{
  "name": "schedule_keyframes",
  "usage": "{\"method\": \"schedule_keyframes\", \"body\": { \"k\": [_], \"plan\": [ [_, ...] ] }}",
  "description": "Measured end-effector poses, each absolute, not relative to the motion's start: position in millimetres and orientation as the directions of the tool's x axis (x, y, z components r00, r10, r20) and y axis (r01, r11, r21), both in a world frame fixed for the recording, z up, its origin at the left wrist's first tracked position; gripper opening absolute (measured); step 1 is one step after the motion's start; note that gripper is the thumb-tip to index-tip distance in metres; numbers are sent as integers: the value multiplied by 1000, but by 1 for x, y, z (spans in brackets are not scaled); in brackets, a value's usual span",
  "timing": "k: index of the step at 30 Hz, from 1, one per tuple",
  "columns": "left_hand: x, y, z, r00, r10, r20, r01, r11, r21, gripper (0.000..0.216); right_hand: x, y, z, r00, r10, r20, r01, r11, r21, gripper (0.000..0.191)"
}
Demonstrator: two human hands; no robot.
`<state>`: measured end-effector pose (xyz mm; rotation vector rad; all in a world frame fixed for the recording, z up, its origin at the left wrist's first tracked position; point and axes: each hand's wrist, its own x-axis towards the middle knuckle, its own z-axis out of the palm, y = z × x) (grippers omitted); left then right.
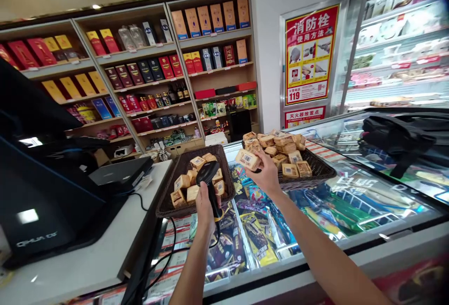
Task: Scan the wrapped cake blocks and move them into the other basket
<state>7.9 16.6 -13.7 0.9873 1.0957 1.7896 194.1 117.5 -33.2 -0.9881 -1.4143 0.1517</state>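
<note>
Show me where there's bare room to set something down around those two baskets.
The white counter has a bare strip between the black machine and the counter's right edge. The glass top looks free in front of the right basket, right of the right forearm. Crowded: the left basket, near the scanner, and the right basket's heaped left end, by the right hand.

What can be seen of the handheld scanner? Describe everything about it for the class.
The handheld scanner looks like black plastic, with a broad, rounded head, a slimmer handle and a yellow band near the base, where a black cord hangs. The left hand grips the handle, head uppermost, in front of the left basket. Its scanning window is out of sight.
</note>
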Motion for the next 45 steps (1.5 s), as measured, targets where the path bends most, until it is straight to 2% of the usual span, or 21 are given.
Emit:
{"method": "schedule_keyframes", "body": {
  "k": [8, 16, 23, 32, 35, 38, 42, 45],
  "plan": [
    [14, 11, -13, -186, 956, 225, -203, -262, 944, 62, 206, 123, -57, 220, 623, 751, 456, 615, -644, 57],
    [19, 6, -11, -84, 976, 202, -184, -214, 959, 67, 206, 126, -58, 195, 661, 724, 406, 618, -673, 60],
    [20, 12, -19, -105, 974, 203, -196, -220, 956, 68, 205, 121, -53, 200, 678, 708, 368, 617, -695, 61],
    [21, 8, -17, -108, 968, 226, -191, -243, 951, 66, 205, 121, -55, 189, 663, 724, 400, 621, -674, 58],
    [16, 9, -14, -186, 956, 227, -173, -260, 950, 63, 201, 119, -57, 196, 686, 701, 388, 602, -698, 56],
    [6, 12, -9, -368, 906, 210, -180, -291, 940, 64, 187, 114, -53, 121, 713, 691, 399, 602, -691, 55],
    [-14, 18, 0, -645, 741, 185, -218, -411, 885, 67, 143, 112, -35, -99, 727, 680, 426, 648, -631, 53],
    [-25, 18, 5, -758, 633, 157, -226, -480, 848, 67, 95, 123, -19, -154, 796, 585, 456, 583, -673, 55]
  ]
}}
